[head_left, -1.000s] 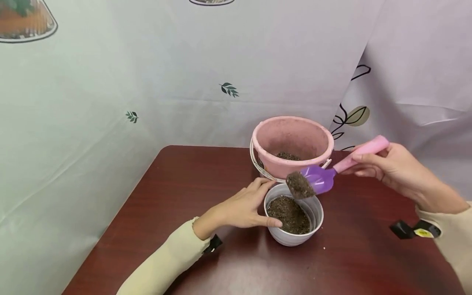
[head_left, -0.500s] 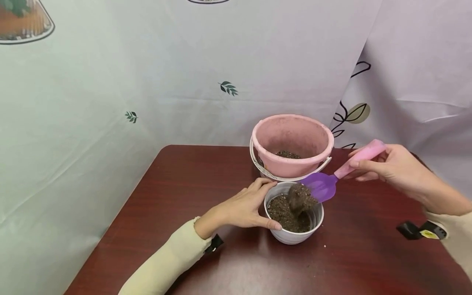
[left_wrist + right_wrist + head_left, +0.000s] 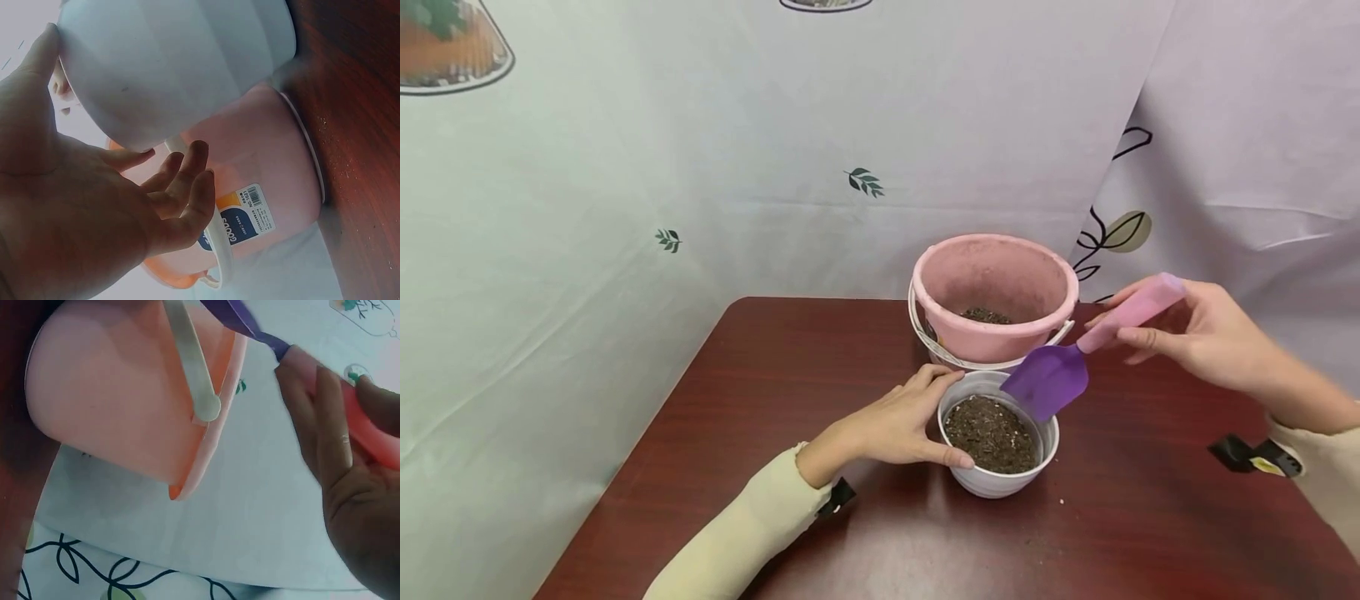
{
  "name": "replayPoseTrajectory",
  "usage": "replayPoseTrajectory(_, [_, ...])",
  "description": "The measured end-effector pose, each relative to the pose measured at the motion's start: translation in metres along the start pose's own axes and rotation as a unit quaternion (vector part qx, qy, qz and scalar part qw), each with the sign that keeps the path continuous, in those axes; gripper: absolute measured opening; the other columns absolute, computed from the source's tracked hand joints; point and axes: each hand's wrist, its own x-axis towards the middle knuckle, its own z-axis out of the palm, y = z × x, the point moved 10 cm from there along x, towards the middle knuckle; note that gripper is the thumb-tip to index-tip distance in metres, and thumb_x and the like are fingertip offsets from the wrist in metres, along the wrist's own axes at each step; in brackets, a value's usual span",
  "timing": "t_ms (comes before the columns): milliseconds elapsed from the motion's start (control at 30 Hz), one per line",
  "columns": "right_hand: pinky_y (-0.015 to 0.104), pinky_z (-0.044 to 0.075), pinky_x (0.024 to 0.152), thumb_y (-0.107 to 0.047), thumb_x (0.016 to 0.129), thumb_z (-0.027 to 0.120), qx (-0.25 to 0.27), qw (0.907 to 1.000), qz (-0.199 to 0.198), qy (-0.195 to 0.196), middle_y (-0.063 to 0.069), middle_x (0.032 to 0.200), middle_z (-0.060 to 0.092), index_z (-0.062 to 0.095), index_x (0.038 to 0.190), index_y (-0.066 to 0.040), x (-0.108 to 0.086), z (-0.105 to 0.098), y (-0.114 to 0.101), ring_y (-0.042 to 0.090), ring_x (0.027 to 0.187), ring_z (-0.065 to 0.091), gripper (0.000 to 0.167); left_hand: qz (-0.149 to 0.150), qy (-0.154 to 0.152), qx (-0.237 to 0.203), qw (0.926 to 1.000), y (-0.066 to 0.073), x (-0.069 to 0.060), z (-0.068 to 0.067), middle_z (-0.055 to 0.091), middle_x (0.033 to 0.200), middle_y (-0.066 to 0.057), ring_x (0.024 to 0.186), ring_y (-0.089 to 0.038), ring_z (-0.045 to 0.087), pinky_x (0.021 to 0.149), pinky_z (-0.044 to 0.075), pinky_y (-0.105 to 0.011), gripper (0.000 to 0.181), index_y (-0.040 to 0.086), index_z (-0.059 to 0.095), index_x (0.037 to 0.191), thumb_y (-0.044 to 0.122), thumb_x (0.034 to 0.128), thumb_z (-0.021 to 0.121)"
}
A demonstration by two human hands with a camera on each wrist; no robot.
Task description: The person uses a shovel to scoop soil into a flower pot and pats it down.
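In the head view a white plastic flower pot (image 3: 996,483), partly filled with dark soil (image 3: 992,435), stands on the table. My left hand (image 3: 887,427) holds its left side, thumb on the near rim and forefinger at the far rim. The left wrist view shows the other fingers curled beside the pot (image 3: 181,62). My right hand (image 3: 1198,337) grips the pink handle of a hand trowel (image 3: 1048,379). Its purple blade is tilted down over the pot's right rim, with the back facing up. In the right wrist view, fingers and thumb wrap the handle (image 3: 369,428).
Right behind the pot stands a pink bucket (image 3: 1000,340) with some soil (image 3: 985,316) at its bottom and a white handle (image 3: 940,350) hanging down. Light printed cloth (image 3: 775,150) hangs behind the dark red table (image 3: 790,350). A few crumbs lie near the pot.
The trowel has turned over, and the soil on its blade has dropped into the pot. The soil there looks a little higher. My left hand keeps its place.
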Motion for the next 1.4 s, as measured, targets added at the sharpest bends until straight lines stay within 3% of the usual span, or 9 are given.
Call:
replayPoseTrajectory(267, [0.024,0.051,0.061,0.028,0.075,0.065,0.015,0.9900,-0.128,-0.058,0.016,0.101,0.072,0.074,0.100,0.007,0.003,0.019,-0.020,0.015,0.094,0.063,0.034,0.010,0.002,0.001,0.9999,-0.006,0.000,-0.004,0.031,0.150,-0.002,0.134,-0.021,0.040,0.104,0.038,-0.046,0.100,0.020,0.030,0.156,0.059,0.0772,0.077])
replayPoseTrajectory(400, [0.028,0.054,0.056,0.028,0.081,0.059,0.069,0.9931,-0.086,-0.039,0.013,0.104,0.072,0.068,0.107,0.008,0.010,0.015,-0.012,0.013,0.090,0.069,0.035,0.019,0.002,0.001,0.9998,-0.012,0.000,-0.010,0.032,0.150,0.000,0.135,-0.021,0.039,0.104,0.036,-0.048,0.093,0.024,0.036,0.153,0.056,0.0775,0.079])
replayPoseTrajectory(533, [0.037,0.056,0.054,0.023,0.089,0.054,0.135,0.9909,-0.007,0.002,0.009,0.099,0.074,0.063,0.113,0.005,0.022,0.005,0.003,0.018,0.081,0.073,0.031,0.030,0.003,0.062,0.9976,-0.018,-0.002,-0.021,0.043,0.145,0.001,0.128,-0.019,0.043,0.098,0.039,-0.045,0.077,0.026,0.046,0.148,0.054,0.0826,0.075])
replayPoseTrajectory(700, [0.039,0.058,0.063,0.015,0.095,0.051,0.273,0.9605,0.031,0.045,0.024,0.092,0.072,0.063,0.102,0.007,0.050,-0.010,0.004,0.031,0.084,0.073,0.016,0.036,0.021,0.103,0.9938,-0.028,-0.005,-0.042,0.054,0.137,0.001,0.120,-0.018,0.050,0.092,0.044,-0.042,0.059,0.021,0.053,0.143,0.047,0.0917,0.068])
replayPoseTrajectory(800, [0.039,0.058,0.066,0.011,0.097,0.052,0.323,0.9434,0.038,0.064,0.031,0.090,0.070,0.060,0.094,0.010,0.075,-0.021,0.002,0.034,0.090,0.072,0.009,0.038,0.079,0.091,0.9920,-0.032,-0.005,-0.067,0.056,0.134,0.000,0.121,-0.019,0.052,0.095,0.045,-0.043,0.053,0.019,0.056,0.140,0.042,0.0935,0.067])
replayPoseTrajectory(900, [0.037,0.059,0.065,0.005,0.096,0.059,0.321,0.9368,0.079,0.115,0.026,0.085,0.072,0.061,0.091,0.005,0.096,-0.031,0.013,0.032,0.083,0.073,0.004,0.029,0.172,0.086,0.9808,-0.038,-0.001,-0.096,0.059,0.128,0.000,0.114,-0.018,0.058,0.092,0.048,-0.041,0.046,0.017,0.059,0.136,0.033,0.0947,0.067])
replayPoseTrajectory(1033, [0.033,0.059,0.063,-0.002,0.094,0.065,0.246,0.9487,0.121,0.157,0.017,0.077,0.074,0.058,0.090,-0.001,0.121,-0.029,0.038,0.028,0.069,0.074,0.008,-0.018,0.282,0.027,0.9588,-0.056,0.007,-0.122,0.062,0.124,-0.003,0.101,-0.017,0.065,0.082,0.052,-0.041,0.040,0.014,0.059,0.135,0.024,0.0966,0.064])
replayPoseTrajectory(1233, [0.033,0.059,0.065,-0.009,0.097,0.062,0.129,0.9667,0.173,0.137,0.005,0.072,0.073,0.051,0.104,0.002,0.153,0.002,0.087,0.019,0.065,0.073,0.018,-0.081,0.341,-0.083,0.9328,-0.080,0.025,-0.124,0.063,0.128,-0.003,0.095,-0.017,0.070,0.078,0.054,-0.042,0.043,0.015,0.056,0.140,0.030,0.0991,0.058])
replayPoseTrajectory(1400, [0.036,0.059,0.071,0.000,0.096,0.061,0.055,0.9814,0.165,0.081,0.022,0.087,0.072,0.051,0.113,0.012,0.177,0.028,0.104,0.018,0.072,0.072,0.023,-0.106,0.389,-0.101,0.9094,-0.088,0.028,-0.124,0.063,0.125,-0.004,0.086,-0.015,0.070,0.070,0.054,-0.038,0.046,0.013,0.060,0.136,0.032,0.0945,0.065])
